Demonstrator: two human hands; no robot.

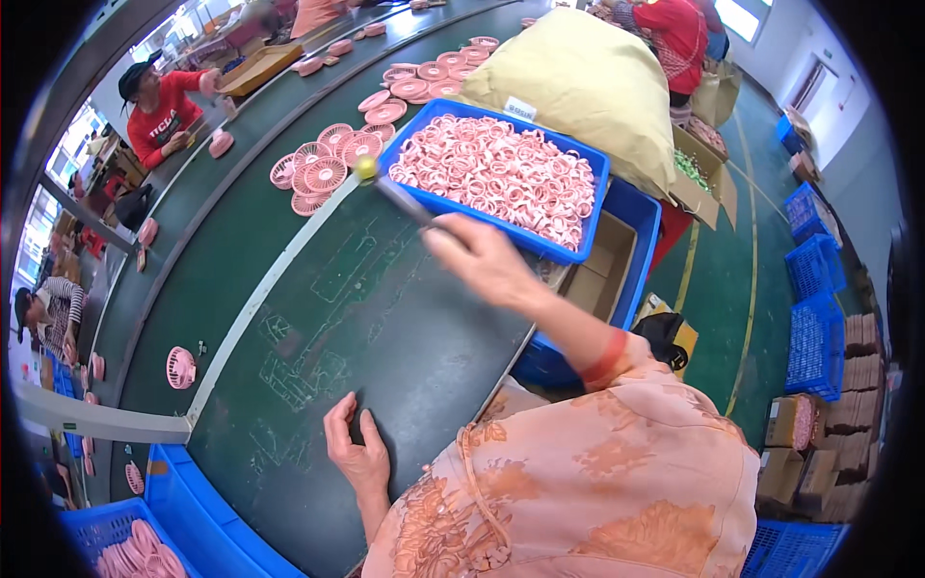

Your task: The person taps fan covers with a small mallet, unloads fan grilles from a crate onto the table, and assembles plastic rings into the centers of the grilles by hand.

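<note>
My right hand is wrapped round a stick-like tool with a dark grey shaft and a round yellow-green end, smeared by motion. Its end is over the near side of the pink fan grilles, beside the blue tray's left corner. Many small pink ring-shaped parts fill that blue tray. My left hand rests on the dark green worktop, fingers loosely extended and apart, with nothing in them.
A large yellowish sack stands behind the tray. Beneath is a blue bin with cardboard inside. A curved conveyor carries pink parts at left, where a person in red works. Blue crates line the right wall.
</note>
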